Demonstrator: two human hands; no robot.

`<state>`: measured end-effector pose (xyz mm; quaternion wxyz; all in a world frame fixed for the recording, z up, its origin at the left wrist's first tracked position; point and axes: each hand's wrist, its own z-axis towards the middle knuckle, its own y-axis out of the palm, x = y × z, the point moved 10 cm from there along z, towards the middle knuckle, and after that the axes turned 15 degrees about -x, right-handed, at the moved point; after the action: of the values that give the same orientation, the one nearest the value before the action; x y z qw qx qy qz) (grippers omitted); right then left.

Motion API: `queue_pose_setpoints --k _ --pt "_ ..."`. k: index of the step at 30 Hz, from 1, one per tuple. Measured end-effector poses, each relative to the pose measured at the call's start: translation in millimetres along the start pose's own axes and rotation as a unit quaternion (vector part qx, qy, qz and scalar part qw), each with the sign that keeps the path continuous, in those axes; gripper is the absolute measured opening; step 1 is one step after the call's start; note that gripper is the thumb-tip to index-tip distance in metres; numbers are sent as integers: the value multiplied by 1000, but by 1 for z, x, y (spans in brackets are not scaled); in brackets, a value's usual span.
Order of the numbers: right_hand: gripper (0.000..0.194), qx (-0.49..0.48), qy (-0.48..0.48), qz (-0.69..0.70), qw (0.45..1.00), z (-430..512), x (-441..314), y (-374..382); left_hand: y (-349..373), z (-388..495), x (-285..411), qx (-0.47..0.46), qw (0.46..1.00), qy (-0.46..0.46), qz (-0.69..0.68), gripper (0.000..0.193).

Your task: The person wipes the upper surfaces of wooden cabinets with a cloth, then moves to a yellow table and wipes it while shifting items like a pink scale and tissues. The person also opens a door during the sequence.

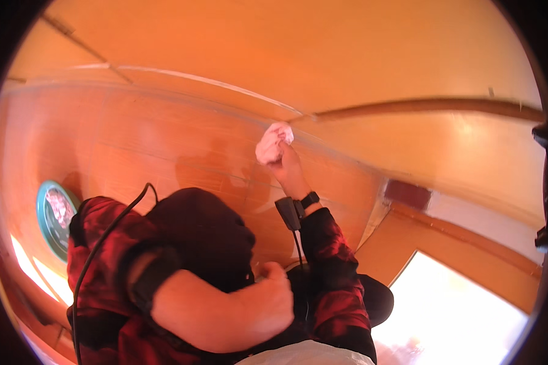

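My right hand (287, 166) grips a crumpled pale pink-white cloth (270, 145) low by the seam where the glossy wood-look floor (201, 132) meets an orange-yellow panelled surface (274, 50). A black band and a small black device with a cable sit on that wrist. My left hand (274, 296) is bent across my body in front of my dark-clad knee (203, 232). Its fingers are curled with the thumb raised, and nothing shows in it; the inside of the palm is hidden.
A teal basin (41, 210) stands on the floor at the left, holding a wet-looking cloth (59, 207) and some liquid. A black cable (101, 242) loops over my left arm. Bright light fills an opening (452, 301) at the lower right. A dark red block (407, 195) lies along the right-hand edge.
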<state>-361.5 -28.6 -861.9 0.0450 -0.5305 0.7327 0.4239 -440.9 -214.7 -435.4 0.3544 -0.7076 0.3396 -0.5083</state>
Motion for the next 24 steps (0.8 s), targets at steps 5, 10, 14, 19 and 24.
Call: queue_pose_setpoints --k 5,10,14,19,24 --pt "39 -77 -103 164 978 -9 -45 7 16 6 -14 -95 995 -39 13 29" --pt "37 44 -111 249 961 -48 -117 -80 9 17 -29 -80 991 -90 64 33" --pt "33 185 -245 225 925 -125 -219 -211 9 39 -18 -99 988 -69 96 33" --pt "30 111 -471 -10 875 -140 -273 -207 4 62 -18 -101 991 -67 65 33" --pt "40 191 -422 -28 886 -69 -174 -127 3 88 -23 -117 988 -53 82 38"
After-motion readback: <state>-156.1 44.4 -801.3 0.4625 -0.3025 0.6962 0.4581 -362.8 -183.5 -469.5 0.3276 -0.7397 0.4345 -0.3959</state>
